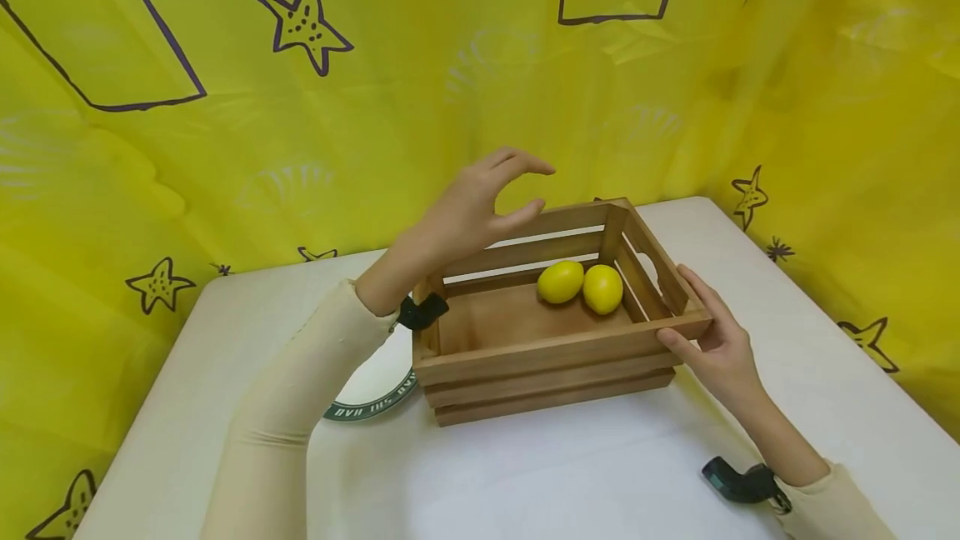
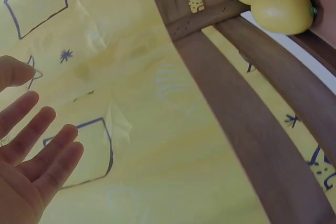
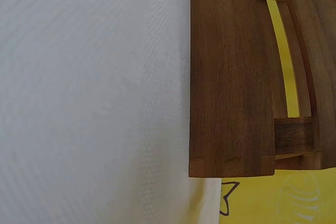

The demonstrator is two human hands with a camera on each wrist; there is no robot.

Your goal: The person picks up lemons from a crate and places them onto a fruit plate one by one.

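A slatted wooden crate [image 1: 540,361] stands on the white table, with two yellow lemons [image 1: 561,282] side by side toward its right end. One lemon [image 2: 283,9] shows a small green tip in the left wrist view. Over the crate's far left part, my left hand [image 1: 476,202] is raised with fingers loosely bent and apart, holding nothing. My right hand [image 1: 716,348] grips the crate's front right corner, thumb on the front and fingers on the right end. In the right wrist view the crate's slats [image 3: 231,77] are seen close up, and the hand is out of sight.
A white plate [image 1: 371,409] with a green lettered rim lies left of the crate, partly hidden by my left forearm and the crate. Behind the white table [image 1: 525,473] hangs a yellow curtain [image 1: 405,132] with drawn starfish.
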